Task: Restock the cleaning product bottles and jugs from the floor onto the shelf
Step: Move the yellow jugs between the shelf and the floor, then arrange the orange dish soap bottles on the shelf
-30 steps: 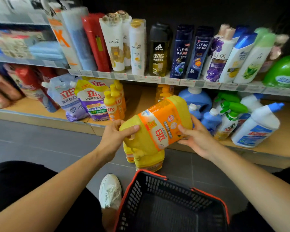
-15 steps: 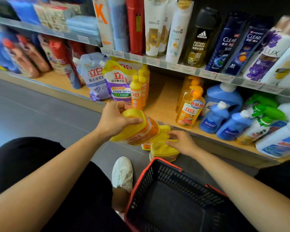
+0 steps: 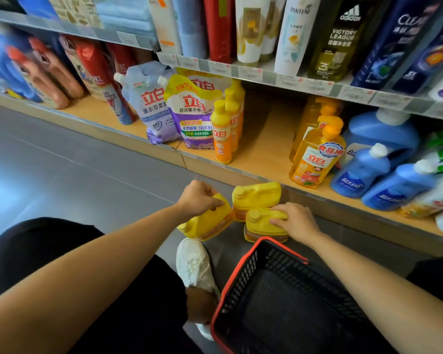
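Below, grip of left hand curls round tilted yellow jug; grip of right hand clasps upright yellow jug on floor.

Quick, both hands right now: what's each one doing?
Left hand: grips the tilted jug.
Right hand: grips the nearer upright jug.

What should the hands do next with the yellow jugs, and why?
Probably raise the tilted yellow plastic jug, which the left hand grips, into the bare gap on the wooden bottom shelf. The right hand holds another yellow jug standing on the grey floor, so that could follow.
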Tool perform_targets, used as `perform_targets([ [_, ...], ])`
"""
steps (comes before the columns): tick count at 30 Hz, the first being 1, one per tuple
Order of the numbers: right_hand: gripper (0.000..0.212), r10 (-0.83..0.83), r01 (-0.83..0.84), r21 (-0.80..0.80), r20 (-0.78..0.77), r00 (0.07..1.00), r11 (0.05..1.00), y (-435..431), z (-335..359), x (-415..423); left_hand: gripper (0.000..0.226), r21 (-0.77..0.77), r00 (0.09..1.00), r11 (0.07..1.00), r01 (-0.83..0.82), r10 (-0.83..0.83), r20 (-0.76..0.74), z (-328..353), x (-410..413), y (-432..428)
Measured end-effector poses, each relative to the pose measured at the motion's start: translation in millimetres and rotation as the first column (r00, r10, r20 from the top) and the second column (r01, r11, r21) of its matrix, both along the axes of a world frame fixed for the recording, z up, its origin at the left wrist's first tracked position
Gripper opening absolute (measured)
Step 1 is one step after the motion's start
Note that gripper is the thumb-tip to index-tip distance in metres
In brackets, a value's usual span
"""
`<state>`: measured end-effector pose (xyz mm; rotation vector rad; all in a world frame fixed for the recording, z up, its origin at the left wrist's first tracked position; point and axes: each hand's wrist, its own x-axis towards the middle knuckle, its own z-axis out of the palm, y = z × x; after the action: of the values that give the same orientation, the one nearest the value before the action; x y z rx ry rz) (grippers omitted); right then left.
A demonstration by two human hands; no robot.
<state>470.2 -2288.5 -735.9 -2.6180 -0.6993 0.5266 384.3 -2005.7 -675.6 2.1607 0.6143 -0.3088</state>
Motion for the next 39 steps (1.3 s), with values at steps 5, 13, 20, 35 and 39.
perform_targets([
  [5, 0.039, -0.067, 0.076, 0.106, -0.085, 0.994, 0.991, 0.7, -7.8, -0.9, 0.029, -0.046, 0.996, 0.997, -0.069, 0.066, -0.068, -36.3, 18.5, -11.7],
  [13, 0.034, -0.141, 0.186, 0.212, -0.211, 0.967, 0.959, 0.9, -12.7, 2.4, 0.021, 0.085, 0.996, 0.996, -0.015, 0.023, -0.087, -29.4, 64.2, 23.7],
  [20, 0.031, -0.167, 0.205, 0.174, -0.212, 0.963, 0.963, 3.8, -11.4, 2.4, 0.065, -0.06, 0.892, 0.952, -0.301, 0.303, 0.336, 7.6, 113.5, 26.1],
  [35, 0.027, -0.209, 0.292, 0.137, -0.43, 0.879, 0.947, 5.6, 4.5, 3.5, 0.052, -0.068, 0.806, 0.979, -0.192, 0.197, 0.559, 41.4, 107.0, 23.5],
  [39, 0.045, -0.165, 0.259, 0.164, -0.438, 0.884, 0.952, -4.4, 31.9, 5.7, 0.057, -0.056, 0.802, 0.996, -0.069, 0.089, 0.591, 77.2, 81.4, 17.4],
])
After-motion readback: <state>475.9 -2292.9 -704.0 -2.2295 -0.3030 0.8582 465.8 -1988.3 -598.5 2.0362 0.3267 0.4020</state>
